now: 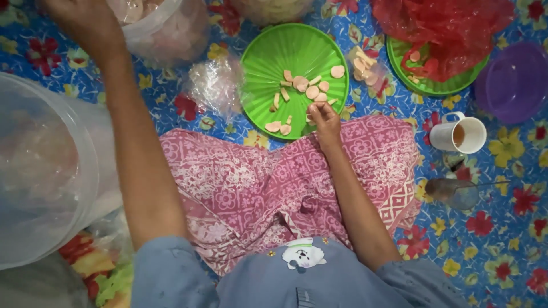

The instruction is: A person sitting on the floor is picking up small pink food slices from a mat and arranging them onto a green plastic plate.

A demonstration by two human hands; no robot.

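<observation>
Right hand (323, 117) reaching onto near rim of green plate (294, 51), fingertips pinching pale cracker pieces (305, 85) scattered there. Left hand (85, 23) stretching toward clear bag of crackers (165, 25) at top left; fingers apparently curled, grip unclear. White mug (458, 134) standing right.

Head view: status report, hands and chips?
Right hand pinching pale cracker chips on round green ribbed plate. Left hand at clear plastic bag. Nothing blocking.

Home floor workspace for food preparation. Indicators: flowered blue floor mat (502, 251) covering the frame, green plastic plate (268, 63) of cracker pieces at upper centre, white mug (459, 135) at right. Clear plastic bags (171, 28) lie at upper left.
</observation>
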